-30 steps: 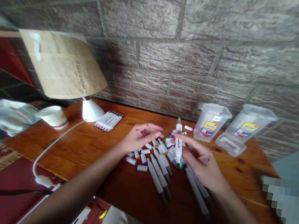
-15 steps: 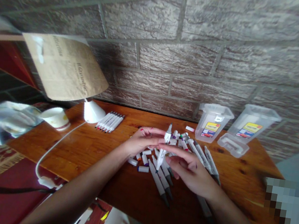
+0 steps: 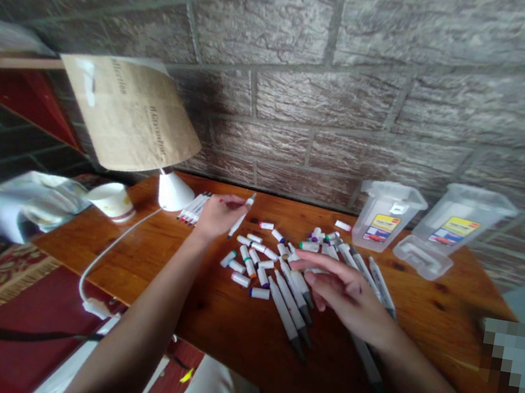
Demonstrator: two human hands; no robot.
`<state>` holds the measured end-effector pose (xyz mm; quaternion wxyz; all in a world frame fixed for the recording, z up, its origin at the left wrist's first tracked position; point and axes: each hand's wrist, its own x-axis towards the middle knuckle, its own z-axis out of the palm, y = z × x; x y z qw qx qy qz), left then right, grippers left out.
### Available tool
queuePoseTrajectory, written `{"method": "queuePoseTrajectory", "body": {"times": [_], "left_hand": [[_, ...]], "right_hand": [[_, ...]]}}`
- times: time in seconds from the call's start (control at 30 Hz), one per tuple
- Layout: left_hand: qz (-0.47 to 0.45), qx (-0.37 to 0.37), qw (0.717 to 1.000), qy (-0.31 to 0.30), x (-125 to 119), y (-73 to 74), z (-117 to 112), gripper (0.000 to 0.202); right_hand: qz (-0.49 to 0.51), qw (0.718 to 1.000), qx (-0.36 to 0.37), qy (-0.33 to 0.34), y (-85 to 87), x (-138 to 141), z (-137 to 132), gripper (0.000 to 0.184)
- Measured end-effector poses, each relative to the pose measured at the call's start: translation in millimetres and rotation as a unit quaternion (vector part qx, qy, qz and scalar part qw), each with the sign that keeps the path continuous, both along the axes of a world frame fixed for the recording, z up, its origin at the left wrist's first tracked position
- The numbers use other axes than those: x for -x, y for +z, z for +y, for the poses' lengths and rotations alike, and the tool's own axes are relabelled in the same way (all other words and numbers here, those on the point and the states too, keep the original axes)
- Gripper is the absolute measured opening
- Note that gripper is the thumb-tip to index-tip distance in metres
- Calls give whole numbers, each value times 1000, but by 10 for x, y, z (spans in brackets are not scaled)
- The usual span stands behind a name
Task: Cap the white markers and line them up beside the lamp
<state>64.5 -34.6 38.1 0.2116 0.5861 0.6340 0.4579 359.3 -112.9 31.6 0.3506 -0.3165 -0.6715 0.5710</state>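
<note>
My left hand pinches a white marker, tilted, just right of a row of white markers that it partly covers. My right hand hovers over the pile with its fingers stretched out and nothing in them. Beneath and beside it lie several uncapped grey-white markers in a fan. Loose white caps with coloured ends are scattered on the wooden table between my two hands. More long markers lie beyond my right hand, some of them partly hidden by it.
Two clear plastic boxes with yellow labels stand by the brick wall, a clear lid in front of them. At the left are a lamp with a paper shade, its white cord and a paper cup.
My left hand has carried the marker leftward, away from my right hand, toward the row by the lamp. My right hand stays over the pile. The view has shifted slightly.
</note>
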Motion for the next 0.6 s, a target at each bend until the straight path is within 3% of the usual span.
{"method": "queuePoseTrajectory", "body": {"times": [0.1, 0.3, 0.4, 0.5, 0.6], "left_hand": [[180, 21, 980, 85, 70, -32, -4, 22], [344, 124, 919, 148, 20, -103, -26, 29], [407, 117, 896, 134, -42, -170, -20, 34], [426, 73, 897, 94, -128, -261, -5, 41], [422, 91, 900, 67, -194, -365, 20, 57]], "right_hand": [[-2, 1000, 3, -4, -17, 4, 0, 41], [-3, 1000, 9, -7, -2, 6, 5, 43], [2, 1000, 12, -5, -14, -3, 15, 42], [0, 1000, 11, -3, -20, -9, 29, 42], [3, 1000, 9, -2, -10, -8, 34, 41]]}}
